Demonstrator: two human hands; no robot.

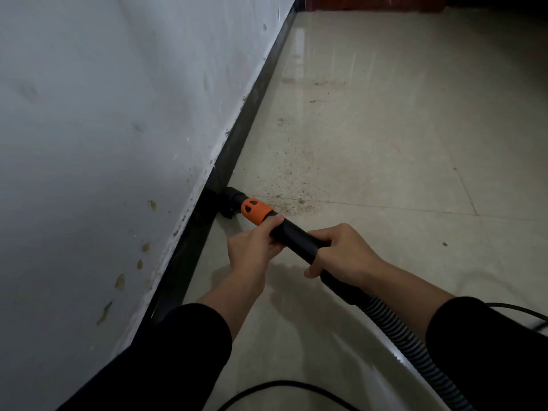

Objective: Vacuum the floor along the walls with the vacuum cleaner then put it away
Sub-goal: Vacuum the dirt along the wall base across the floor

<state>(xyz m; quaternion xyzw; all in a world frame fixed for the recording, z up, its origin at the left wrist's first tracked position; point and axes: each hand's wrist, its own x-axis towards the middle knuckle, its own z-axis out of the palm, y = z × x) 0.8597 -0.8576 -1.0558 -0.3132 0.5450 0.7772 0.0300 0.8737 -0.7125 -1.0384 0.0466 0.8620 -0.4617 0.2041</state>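
Both hands grip a black vacuum wand (299,237): left hand (253,250) nearer its orange collar (255,211), right hand (341,252) behind. Its nozzle (229,200) touches the dark baseboard (237,137).

Left hand (255,247): fingers curled round vacuum tube (296,236), forearm extended forward. Right hand (344,253): grips same tube just behind, wrist bent.

wall (103,129) and dark skirting (237,137) close off left, open tiled floor (385,129) right, cable (281,390) lying near
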